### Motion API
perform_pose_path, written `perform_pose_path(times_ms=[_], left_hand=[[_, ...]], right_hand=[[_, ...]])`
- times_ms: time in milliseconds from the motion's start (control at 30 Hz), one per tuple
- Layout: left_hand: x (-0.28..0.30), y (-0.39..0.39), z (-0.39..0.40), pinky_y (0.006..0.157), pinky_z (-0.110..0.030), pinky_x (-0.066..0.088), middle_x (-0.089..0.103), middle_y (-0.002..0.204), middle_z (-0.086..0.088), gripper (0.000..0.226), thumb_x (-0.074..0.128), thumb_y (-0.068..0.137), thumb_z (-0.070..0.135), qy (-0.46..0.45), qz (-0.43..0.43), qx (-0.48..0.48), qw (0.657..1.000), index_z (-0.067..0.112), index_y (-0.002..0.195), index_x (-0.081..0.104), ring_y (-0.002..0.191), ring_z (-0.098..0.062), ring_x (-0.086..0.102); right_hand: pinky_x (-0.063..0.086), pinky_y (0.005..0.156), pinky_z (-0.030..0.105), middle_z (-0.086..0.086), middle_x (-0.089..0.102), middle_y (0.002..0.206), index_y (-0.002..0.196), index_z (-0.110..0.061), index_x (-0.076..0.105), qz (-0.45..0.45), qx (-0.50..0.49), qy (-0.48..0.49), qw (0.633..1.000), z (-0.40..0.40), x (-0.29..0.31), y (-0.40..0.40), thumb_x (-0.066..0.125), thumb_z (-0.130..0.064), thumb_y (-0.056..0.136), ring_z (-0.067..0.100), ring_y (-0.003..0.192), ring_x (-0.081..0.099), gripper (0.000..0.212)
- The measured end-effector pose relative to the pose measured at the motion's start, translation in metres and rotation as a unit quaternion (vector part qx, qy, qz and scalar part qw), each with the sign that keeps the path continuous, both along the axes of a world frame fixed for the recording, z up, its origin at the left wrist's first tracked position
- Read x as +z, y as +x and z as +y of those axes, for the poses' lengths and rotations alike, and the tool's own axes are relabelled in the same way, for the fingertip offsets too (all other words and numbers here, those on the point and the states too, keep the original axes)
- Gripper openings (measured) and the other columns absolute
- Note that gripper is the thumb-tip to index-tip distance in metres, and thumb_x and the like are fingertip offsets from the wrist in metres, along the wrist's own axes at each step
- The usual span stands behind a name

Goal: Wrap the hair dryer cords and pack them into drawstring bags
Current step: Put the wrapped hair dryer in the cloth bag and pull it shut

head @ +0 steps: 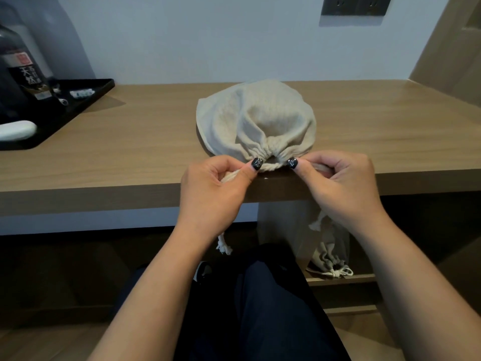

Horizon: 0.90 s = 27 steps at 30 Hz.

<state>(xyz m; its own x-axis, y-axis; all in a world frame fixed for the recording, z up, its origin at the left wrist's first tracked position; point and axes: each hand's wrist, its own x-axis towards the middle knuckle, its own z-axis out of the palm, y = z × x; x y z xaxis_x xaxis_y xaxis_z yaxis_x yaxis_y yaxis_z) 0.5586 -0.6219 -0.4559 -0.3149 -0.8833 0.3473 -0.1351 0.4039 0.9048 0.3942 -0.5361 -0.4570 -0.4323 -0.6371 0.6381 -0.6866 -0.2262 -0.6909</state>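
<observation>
- A beige drawstring bag (256,121) sits mid-frame on the worktop (135,152), its mouth gathered tight; its contents are hidden.
- The left hand (213,188) and right hand (343,183) each pinch the cord (270,166) at the mouth.
- A second bag (329,256) lies on the lower shelf (364,278), partly hidden.
- A black tray (86,100) at upper left holds a bottle (23,69), cut off.

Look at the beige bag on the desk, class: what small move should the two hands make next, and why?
Probably tie the cords off. The bag's mouth is already gathered nearly shut at the desk edge, and the left hand and right hand each pinch the drawstring at either side, so a knot would seem to finish the closure.
</observation>
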Motion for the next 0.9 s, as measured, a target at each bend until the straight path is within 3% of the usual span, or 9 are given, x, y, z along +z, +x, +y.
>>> perform_pose_path(times_ms=[100, 200, 300, 400, 500, 600, 700, 767, 900], left_hand=[[0.001, -0.002, 0.002, 0.051, -0.015, 0.037, 0.057, 0.053, 0.013, 0.019, 0.075, 0.082, 0.029, -0.001, -0.002, 0.01, 1.0, 0.024, 0.064, 0.071, 0.052, 0.002, 0.045], [-0.005, 0.001, 0.005, 0.058, -0.02, 0.041, 0.066, 0.06, 0.002, 0.016, 0.075, 0.083, 0.026, 0.024, 0.009, 0.002, 1.0, 0.022, 0.067, 0.073, 0.058, -0.001, 0.051], [-0.013, 0.013, 0.01, 0.052, -0.012, 0.035, 0.056, 0.049, 0.014, 0.015, 0.073, 0.083, 0.024, 0.031, -0.012, -0.042, 0.999, 0.023, 0.068, 0.075, 0.049, 0.002, 0.045], [-0.017, 0.019, 0.014, 0.051, -0.009, 0.033, 0.052, 0.045, 0.02, 0.015, 0.072, 0.085, 0.02, 0.016, -0.023, -0.053, 0.998, 0.02, 0.07, 0.076, 0.048, 0.004, 0.046], [-0.016, 0.019, 0.02, 0.05, -0.008, 0.031, 0.048, 0.041, 0.019, 0.014, 0.071, 0.085, 0.015, 0.011, -0.017, -0.052, 0.998, 0.013, 0.072, 0.077, 0.046, 0.003, 0.045], [-0.016, 0.021, 0.023, 0.051, -0.009, 0.033, 0.052, 0.046, 0.017, 0.016, 0.07, 0.086, 0.014, 0.018, -0.006, -0.053, 0.998, 0.014, 0.07, 0.075, 0.049, 0.003, 0.046], [-0.015, 0.028, 0.023, 0.053, -0.012, 0.035, 0.055, 0.053, 0.016, 0.019, 0.065, 0.089, 0.014, 0.052, 0.018, -0.075, 0.996, 0.014, 0.071, 0.071, 0.051, 0.002, 0.044], [-0.011, 0.032, 0.024, 0.056, -0.012, 0.038, 0.057, 0.057, 0.014, 0.02, 0.061, 0.092, 0.014, 0.064, 0.055, -0.095, 0.992, 0.013, 0.073, 0.068, 0.055, 0.002, 0.045], [0.003, 0.029, 0.027, 0.072, -0.016, 0.044, 0.067, 0.084, -0.002, 0.025, 0.062, 0.091, 0.032, 0.022, 0.122, -0.126, 0.984, 0.012, 0.076, 0.064, 0.075, -0.001, 0.056]], right_hand=[[0.044, 0.056, 0.016, 0.002, 0.071, 0.065, 0.074, -0.028, 0.07, 0.009, -0.023, -0.003, 1.0, -0.003, 0.001, 0.005, 0.072, -0.01, 0.083, 0.0, 0.062, 0.058, 0.02], [0.045, 0.056, 0.02, -0.001, 0.07, 0.063, 0.076, -0.028, 0.071, 0.025, -0.031, -0.003, 0.999, 0.002, -0.004, 0.008, 0.072, -0.01, 0.084, 0.006, 0.064, 0.062, 0.02], [0.051, 0.061, 0.022, -0.006, 0.071, 0.069, 0.083, -0.023, 0.075, 0.058, 0.006, 0.025, 0.998, 0.015, -0.012, 0.005, 0.072, -0.01, 0.084, 0.009, 0.072, 0.067, 0.014], [0.048, 0.063, 0.014, -0.008, 0.07, 0.074, 0.08, -0.012, 0.077, 0.117, 0.022, 0.017, 0.993, 0.023, -0.016, 0.003, 0.068, -0.017, 0.084, 0.005, 0.072, 0.065, 0.011], [0.046, 0.062, 0.012, -0.008, 0.07, 0.071, 0.078, -0.012, 0.077, 0.096, 0.019, 0.019, 0.995, 0.027, -0.014, 0.005, 0.069, -0.014, 0.083, 0.006, 0.07, 0.064, 0.009], [0.043, 0.059, 0.011, -0.011, 0.067, 0.065, 0.072, -0.024, 0.075, 0.011, 0.02, 0.073, 0.997, 0.029, -0.01, 0.007, 0.073, -0.011, 0.083, 0.002, 0.062, 0.06, 0.017], [0.036, 0.054, 0.018, 0.006, 0.06, 0.055, 0.068, -0.028, 0.073, -0.046, 0.028, 0.112, 0.992, 0.038, -0.004, 0.004, 0.071, -0.015, 0.084, 0.003, 0.055, 0.046, 0.021], [0.036, 0.056, 0.025, 0.02, 0.062, 0.065, 0.072, -0.022, 0.075, -0.058, 0.036, 0.133, 0.989, 0.047, 0.004, 0.002, 0.069, -0.017, 0.085, 0.011, 0.058, 0.046, 0.015], [0.044, 0.058, 0.041, 0.027, 0.063, 0.076, 0.077, -0.017, 0.076, -0.05, 0.07, 0.159, 0.984, 0.064, 0.02, 0.001, 0.067, -0.021, 0.086, 0.037, 0.065, 0.054, 0.013]])
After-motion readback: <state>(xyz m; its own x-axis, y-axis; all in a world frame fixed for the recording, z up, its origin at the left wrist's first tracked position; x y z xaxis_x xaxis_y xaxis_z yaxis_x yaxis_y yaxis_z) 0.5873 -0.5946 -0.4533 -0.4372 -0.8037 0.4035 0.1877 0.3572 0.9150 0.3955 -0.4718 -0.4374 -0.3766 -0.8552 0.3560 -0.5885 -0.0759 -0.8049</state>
